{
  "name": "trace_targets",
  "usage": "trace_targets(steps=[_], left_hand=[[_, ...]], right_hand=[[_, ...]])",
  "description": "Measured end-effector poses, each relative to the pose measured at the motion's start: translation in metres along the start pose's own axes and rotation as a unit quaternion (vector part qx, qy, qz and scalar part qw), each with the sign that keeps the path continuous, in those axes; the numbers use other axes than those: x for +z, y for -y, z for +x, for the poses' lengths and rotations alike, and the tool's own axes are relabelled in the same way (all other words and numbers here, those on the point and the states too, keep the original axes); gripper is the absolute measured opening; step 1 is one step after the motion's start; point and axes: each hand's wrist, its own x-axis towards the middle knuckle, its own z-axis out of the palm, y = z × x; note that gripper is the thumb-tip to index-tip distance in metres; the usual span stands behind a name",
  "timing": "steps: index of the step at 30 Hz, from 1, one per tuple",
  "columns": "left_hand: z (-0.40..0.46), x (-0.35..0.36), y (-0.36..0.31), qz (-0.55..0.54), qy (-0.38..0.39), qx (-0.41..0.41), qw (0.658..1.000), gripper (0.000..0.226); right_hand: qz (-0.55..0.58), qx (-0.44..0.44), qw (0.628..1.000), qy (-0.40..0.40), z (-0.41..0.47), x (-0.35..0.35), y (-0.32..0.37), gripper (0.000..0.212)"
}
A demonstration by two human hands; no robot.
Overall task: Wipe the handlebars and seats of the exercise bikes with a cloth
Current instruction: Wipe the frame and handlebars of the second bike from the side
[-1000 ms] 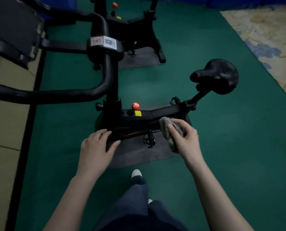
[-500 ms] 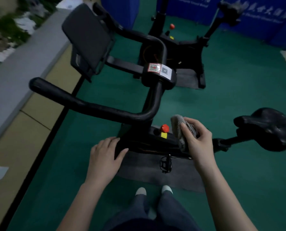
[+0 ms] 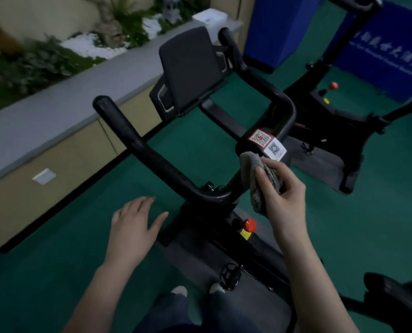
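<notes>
While our right hand point(image 3: 285, 200) is pinching the bunched grey cloth point(image 3: 260, 179) just beside the centre clamp of the handlebars point(image 3: 161, 164), our left hand point(image 3: 134, 224) is hovering with relaxed, spread fingers, holding nothing, below the near bar. We are judging the wipe as about to begin: we are wanting to flatten the cloth around the tube, then draw it outward to the bar's end, while steadying the bike frame point(image 3: 224, 236) with the free hand.

Dim, flat indoor light, no hard shadows or glare. Wide-angle bend at the edges. Motion blur up-left of the gripped cloth point(image 3: 260, 179) on the planter point(image 3: 56, 56); black bike frame point(image 3: 224, 236) below it loses detail, probably underexposed.
</notes>
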Motion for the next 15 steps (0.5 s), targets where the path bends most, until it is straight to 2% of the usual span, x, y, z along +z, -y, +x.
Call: trace_targets(steps=[9, 15], left_hand=[[-0.018, -0.014, -0.015, -0.021, -0.101, -0.117, 0.988, 0.056], [-0.007, -0.036, -0.007, -0.043, -0.156, -0.144, 0.976, 0.057]], right_hand=[[0.014, -0.043, 0.988, 0.145, 0.035, 0.022, 0.008, 0.013], [-0.010, -0.069, 0.973, 0.220, 0.037, 0.068, 0.023, 0.015]])
